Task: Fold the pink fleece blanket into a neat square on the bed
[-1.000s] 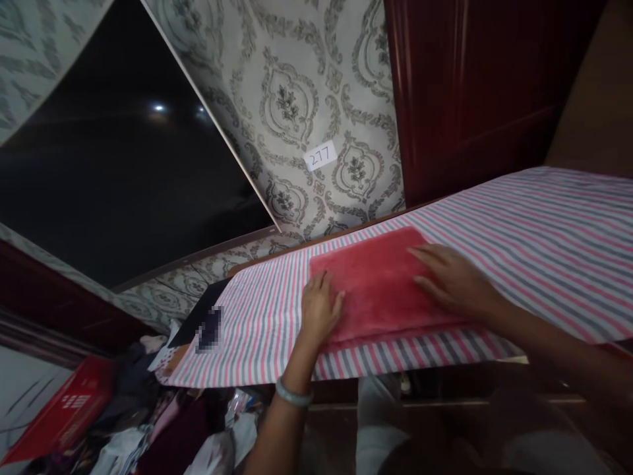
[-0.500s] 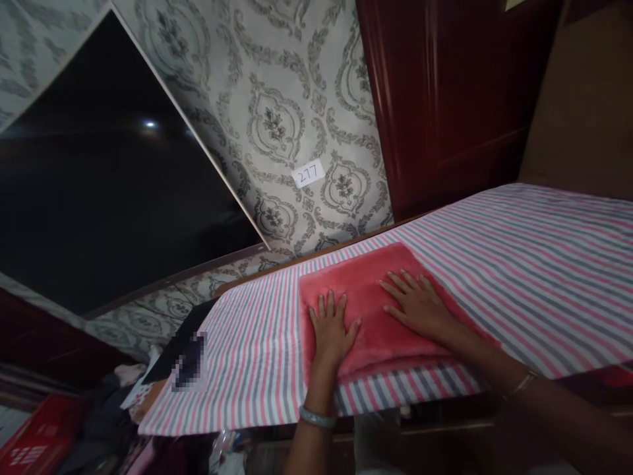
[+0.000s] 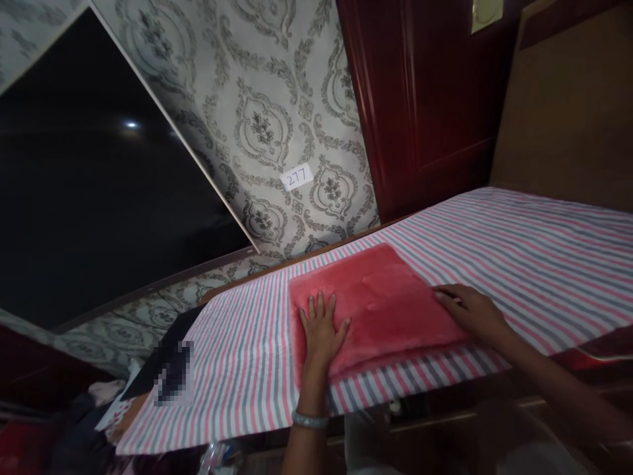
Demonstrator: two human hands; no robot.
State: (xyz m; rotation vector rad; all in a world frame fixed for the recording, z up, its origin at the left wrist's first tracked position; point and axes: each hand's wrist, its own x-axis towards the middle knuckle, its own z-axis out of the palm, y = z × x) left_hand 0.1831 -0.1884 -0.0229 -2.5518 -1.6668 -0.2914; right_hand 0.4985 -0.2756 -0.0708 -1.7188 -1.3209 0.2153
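A folded coral-red plush cloth [image 3: 380,297] lies on a striped sheet in pink, grey and white [image 3: 252,343]. My left hand [image 3: 320,333] rests flat on the left part of the cloth, fingers spread, a bracelet on its wrist. At the cloth's right edge is my right hand [image 3: 472,313], its fingers bent and closed on that edge. Part of its grip is hidden behind the back of the hand. Along the near side of the cloth, the folded layers show.
A large dark screen [image 3: 109,178] leans at the left against patterned wallpaper. A paper marked 277 [image 3: 297,177] is stuck on the wall. Behind the table stand a dark red panel [image 3: 420,99] and a brown board [image 3: 568,112]. A blurred-out dark object [image 3: 173,373] lies at the left end.
My right hand has slid from lying flat on the cloth to its right edge, and its fingers have closed there. My left hand stays flat on the cloth. The view has shifted slightly.
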